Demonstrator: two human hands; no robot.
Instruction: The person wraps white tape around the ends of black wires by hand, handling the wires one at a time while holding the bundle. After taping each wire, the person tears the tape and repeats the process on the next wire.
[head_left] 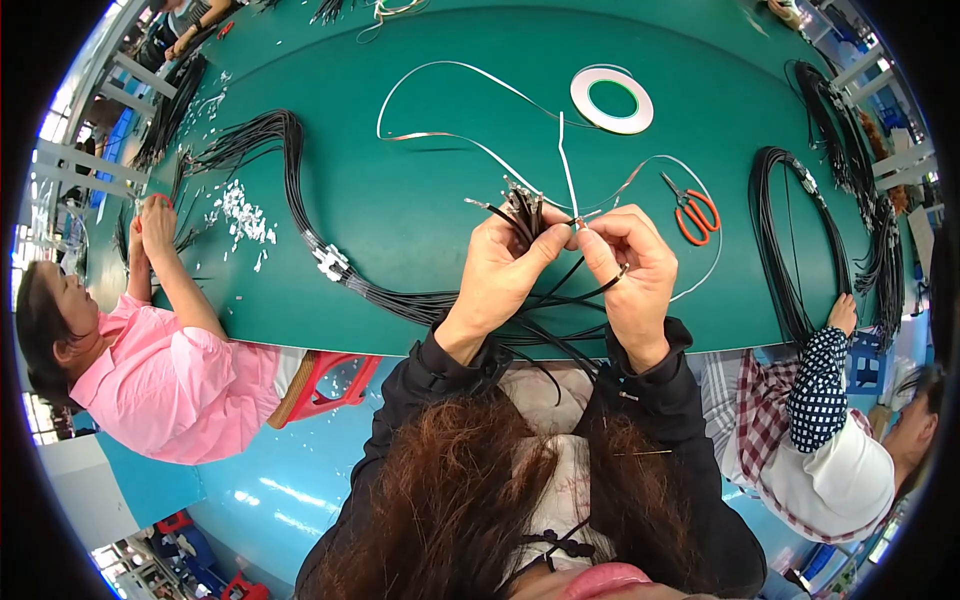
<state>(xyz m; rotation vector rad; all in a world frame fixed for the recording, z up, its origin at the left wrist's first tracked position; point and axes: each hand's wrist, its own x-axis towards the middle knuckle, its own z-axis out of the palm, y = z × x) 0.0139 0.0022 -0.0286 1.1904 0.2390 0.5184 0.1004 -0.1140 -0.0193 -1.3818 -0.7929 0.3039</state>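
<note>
My left hand point(492, 272) is closed around a bunch of black cables, whose stripped ends point(522, 207) stick up above the fingers. Thumb and fingers of my right hand point(634, 265) pinch at a narrow white tape strip point(566, 160) beside one cable end, and the two hands meet there. Whether the strip is wrapped round that cable is too small to tell. One loose black cable point(612, 282) passes by the right hand. From my hands the cable bundle point(405, 298) runs left across the table, gathered by a white tie point(331, 262).
On the green table point(450, 180) lie a white tape roll point(640, 108) and orange-handled snips point(697, 218). White scraps point(243, 215) are scattered at left. A coiled cable bundle point(765, 230) lies at right. Co-workers sit on both sides, one in a pink shirt point(180, 385).
</note>
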